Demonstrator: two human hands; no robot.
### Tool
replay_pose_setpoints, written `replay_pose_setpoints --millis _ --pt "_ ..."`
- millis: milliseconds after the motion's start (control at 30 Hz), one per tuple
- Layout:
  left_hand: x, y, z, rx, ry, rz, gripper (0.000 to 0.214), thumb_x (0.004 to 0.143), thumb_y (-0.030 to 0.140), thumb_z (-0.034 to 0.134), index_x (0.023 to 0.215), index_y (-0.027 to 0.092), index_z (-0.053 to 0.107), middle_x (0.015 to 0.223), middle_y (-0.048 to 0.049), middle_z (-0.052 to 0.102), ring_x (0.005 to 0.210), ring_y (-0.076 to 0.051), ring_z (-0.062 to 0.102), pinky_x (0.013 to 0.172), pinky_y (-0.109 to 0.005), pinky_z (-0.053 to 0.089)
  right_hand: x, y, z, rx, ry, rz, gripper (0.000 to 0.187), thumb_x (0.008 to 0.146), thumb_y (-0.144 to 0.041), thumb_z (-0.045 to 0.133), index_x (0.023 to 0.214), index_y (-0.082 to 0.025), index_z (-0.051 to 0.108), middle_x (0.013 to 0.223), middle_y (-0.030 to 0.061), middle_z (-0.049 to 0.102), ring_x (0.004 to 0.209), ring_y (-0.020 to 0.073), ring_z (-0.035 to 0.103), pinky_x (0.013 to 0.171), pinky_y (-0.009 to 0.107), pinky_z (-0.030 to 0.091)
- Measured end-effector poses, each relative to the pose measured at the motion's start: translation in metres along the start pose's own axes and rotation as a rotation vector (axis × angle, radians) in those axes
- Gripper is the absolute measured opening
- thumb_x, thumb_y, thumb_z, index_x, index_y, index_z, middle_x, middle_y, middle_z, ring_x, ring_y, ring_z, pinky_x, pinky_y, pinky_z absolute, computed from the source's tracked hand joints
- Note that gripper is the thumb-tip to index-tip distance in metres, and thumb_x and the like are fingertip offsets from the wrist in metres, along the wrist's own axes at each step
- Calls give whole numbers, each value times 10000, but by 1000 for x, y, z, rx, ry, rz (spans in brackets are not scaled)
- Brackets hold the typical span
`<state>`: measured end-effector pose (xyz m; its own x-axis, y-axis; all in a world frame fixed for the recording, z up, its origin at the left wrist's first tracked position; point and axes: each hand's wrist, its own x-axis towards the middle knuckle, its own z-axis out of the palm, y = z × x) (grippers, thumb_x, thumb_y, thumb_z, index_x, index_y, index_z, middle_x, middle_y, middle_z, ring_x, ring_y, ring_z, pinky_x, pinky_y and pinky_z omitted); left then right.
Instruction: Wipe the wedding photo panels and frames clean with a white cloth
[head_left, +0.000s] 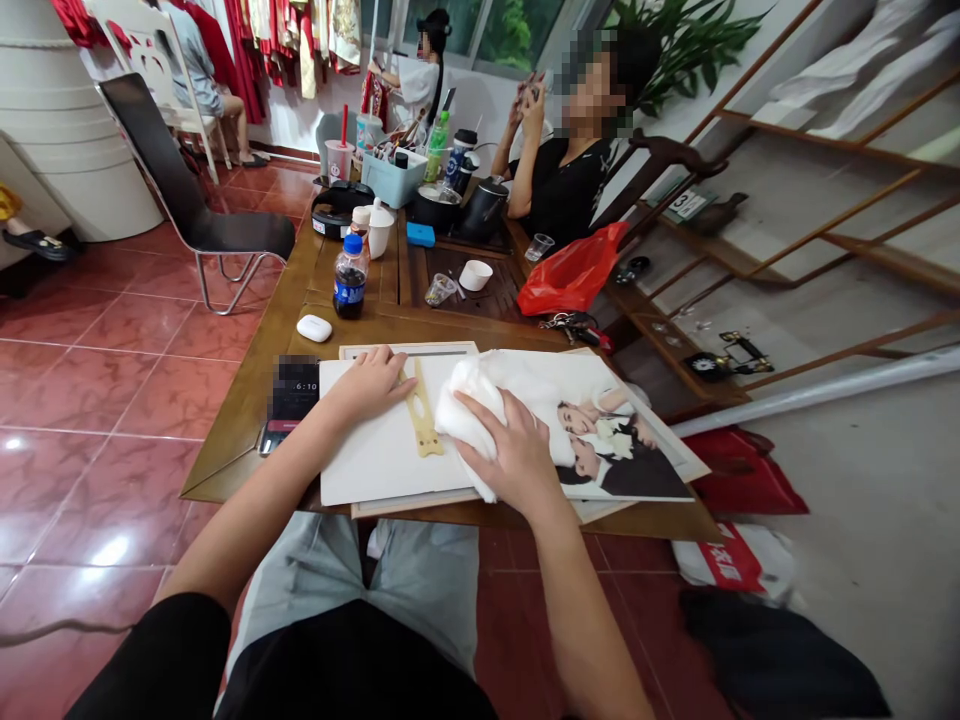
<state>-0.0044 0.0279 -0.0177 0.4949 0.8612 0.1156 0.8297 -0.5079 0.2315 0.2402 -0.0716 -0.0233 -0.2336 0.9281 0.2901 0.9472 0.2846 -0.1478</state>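
Note:
A large photo print (375, 455) lies on the table in front of me, showing a couple at its right end and plain white at its left. My right hand (517, 450) grips a bunched white cloth (469, 400), which rests on the middle of the print. My left hand (373, 382) lies flat on the white part, fingers stretched out. Its thumb reaches the top of a flat yellowish tool (425, 420) with an oval cut-out, lying between my hands. Other boards (352, 352) stick out from under the print.
Left of the print are a phone (292, 395), a white earbud case (314, 328) and a cola bottle (350, 280). Beyond lie a red plastic bag (570, 275), keys (574, 325) and a paper cup (475, 275). A person (570, 150) sits at the far side, hands raised.

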Motion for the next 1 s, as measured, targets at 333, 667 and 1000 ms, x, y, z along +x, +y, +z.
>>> replay_pose_setpoints --millis 333,667,1000 --pt "0 1 0 -17 14 2 481 1056 448 413 1369 105 537 1261 -194 595 1231 -336 565 1091 -490 409 -42 0 0 47 62 -27 547 994 -504 455 1530 -402 501 1495 124 480 1372 373 478 1091 579 381" --pt "-2 2 -4 20 -29 1 515 1079 445 355 1404 72 500 1291 -224 566 1219 -354 565 1068 -494 415 -41 -85 6 137 -25 -281 665 900 -627 571 1536 -457 479 1632 70 407 1480 391 350 1168 620 262" --pt "5 -6 6 35 -45 -20 383 1043 308 414 1399 183 483 1284 -166 553 1244 -320 551 1068 -466 407 -43 -110 13 198 -60 -471 733 872 -739 560 1546 -473 450 1656 75 399 1438 411 391 1151 682 222"
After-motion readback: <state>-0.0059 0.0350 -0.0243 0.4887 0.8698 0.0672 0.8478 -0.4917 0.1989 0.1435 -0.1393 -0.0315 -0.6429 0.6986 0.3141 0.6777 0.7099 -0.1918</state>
